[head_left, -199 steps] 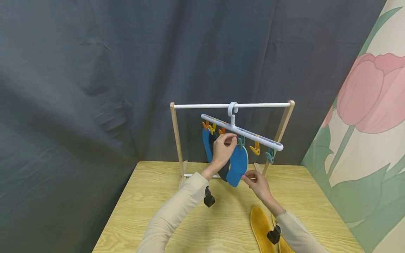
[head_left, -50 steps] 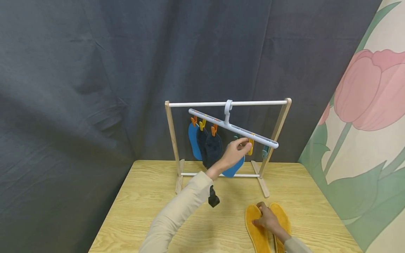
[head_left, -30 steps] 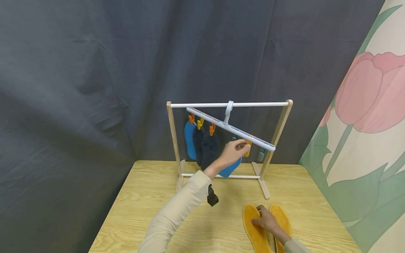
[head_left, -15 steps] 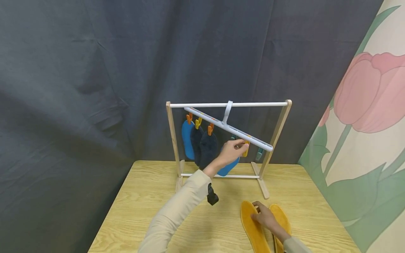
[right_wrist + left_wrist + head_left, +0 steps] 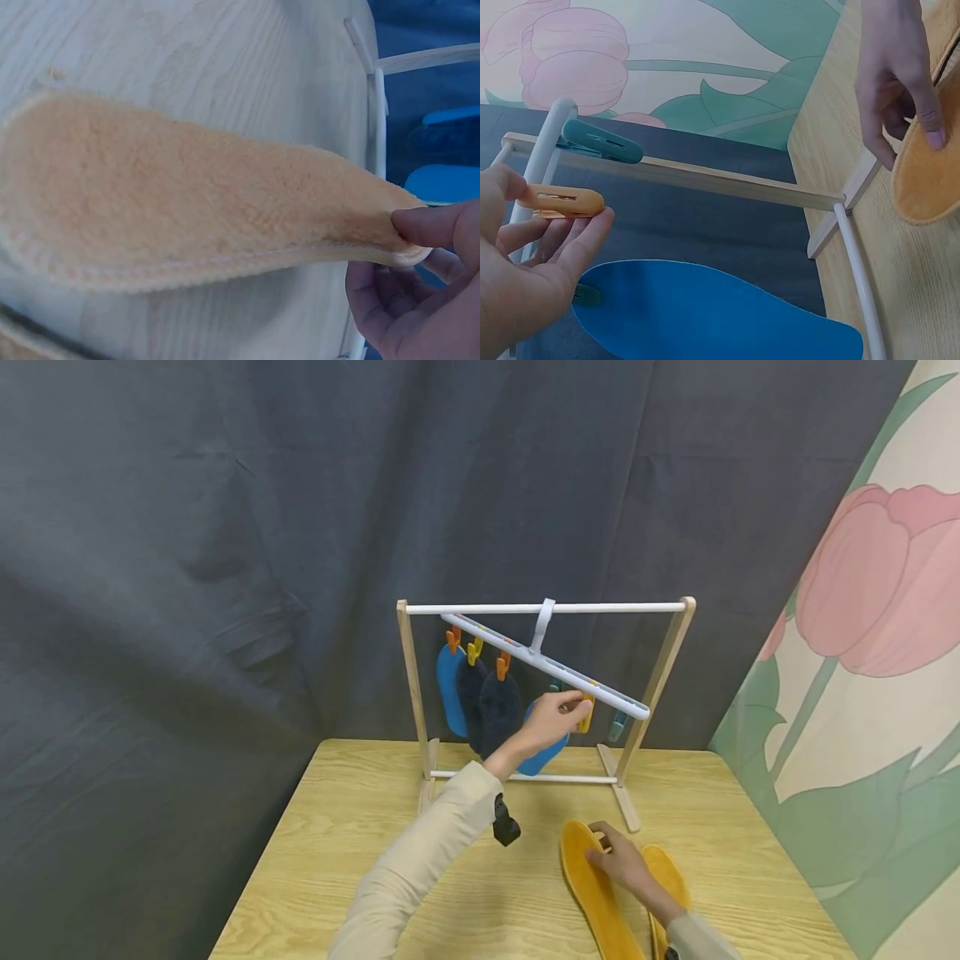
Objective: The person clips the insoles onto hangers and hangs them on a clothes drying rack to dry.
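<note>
My left hand [image 5: 546,722] pinches a yellow clip [image 5: 562,201] on the white hanger [image 5: 581,678]. That clip's jaws bear no insole. With thumb and fingers, my right hand [image 5: 621,864] grips one end of a fuzzy yellow insole [image 5: 195,195], tilted with that end raised off the table. Partly behind the left hand, a blue insole [image 5: 705,307] hangs from a teal clip [image 5: 587,295]. A second yellow insole [image 5: 666,877] lies on the table, partly hidden by the right forearm. Another teal clip [image 5: 617,727] hangs at the hanger's right end, holding nothing.
A wooden rack [image 5: 670,652] with a white top bar [image 5: 480,609] carries the tilted hanger. On its left side hang another blue insole [image 5: 450,689] and two dark insoles [image 5: 501,714]. A dark curtain [image 5: 337,527] backs the table [image 5: 360,852].
My left hand shifted from the teal clip with the blue insole to the yellow clip. My right hand left the blue insole, took a yellow one and raised its end. The hanger swung slightly.
</note>
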`<action>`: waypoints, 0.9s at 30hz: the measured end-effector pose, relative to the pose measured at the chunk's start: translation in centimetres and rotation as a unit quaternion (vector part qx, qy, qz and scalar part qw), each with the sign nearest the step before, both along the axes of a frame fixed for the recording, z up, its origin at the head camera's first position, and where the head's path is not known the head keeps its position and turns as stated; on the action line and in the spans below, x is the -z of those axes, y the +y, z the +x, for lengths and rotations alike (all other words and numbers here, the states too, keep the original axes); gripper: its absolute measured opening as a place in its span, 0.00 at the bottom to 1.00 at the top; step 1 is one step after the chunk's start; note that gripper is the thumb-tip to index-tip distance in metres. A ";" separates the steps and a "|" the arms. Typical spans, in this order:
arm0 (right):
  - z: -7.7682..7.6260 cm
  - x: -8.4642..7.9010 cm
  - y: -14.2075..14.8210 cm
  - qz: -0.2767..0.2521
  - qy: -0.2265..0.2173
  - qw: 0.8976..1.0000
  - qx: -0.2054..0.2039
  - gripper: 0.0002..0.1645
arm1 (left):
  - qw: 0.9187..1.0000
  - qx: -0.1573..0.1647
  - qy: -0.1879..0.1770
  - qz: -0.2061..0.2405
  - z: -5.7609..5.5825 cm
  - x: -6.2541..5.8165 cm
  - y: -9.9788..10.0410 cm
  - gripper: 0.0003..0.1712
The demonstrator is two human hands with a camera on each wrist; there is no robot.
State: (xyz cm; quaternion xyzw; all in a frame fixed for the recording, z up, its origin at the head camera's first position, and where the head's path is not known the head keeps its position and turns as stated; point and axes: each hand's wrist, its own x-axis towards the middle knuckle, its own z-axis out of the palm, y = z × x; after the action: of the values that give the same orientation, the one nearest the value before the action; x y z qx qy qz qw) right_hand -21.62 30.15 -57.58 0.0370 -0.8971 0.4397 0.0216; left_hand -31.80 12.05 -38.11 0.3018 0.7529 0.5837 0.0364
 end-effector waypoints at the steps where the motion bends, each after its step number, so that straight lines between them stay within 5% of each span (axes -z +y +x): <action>1: -0.1 -0.2 -0.1 -0.004 0.002 1.000 -0.003 0.20 | 1.000 -0.002 0.000 -0.001 0.0 0.0 0.0 0.22; 20: -1.0 -2.9 -1.4 -0.051 0.039 0.997 -0.039 0.14 | 1.000 -0.016 -0.015 -0.014 -0.1 -0.1 -0.5 0.21; 27: -1.6 -3.7 -1.7 -0.044 0.048 0.998 -0.009 0.13 | 1.000 -0.008 -0.012 -0.011 -0.3 -0.2 -0.5 0.20</action>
State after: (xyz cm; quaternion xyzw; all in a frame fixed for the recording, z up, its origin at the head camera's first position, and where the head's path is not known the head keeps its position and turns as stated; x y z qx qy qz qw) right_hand -23.21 28.44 -53.86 0.0654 -0.8745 0.4766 0.0621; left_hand -32.11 11.59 -37.89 0.2884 0.7610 0.5795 0.0439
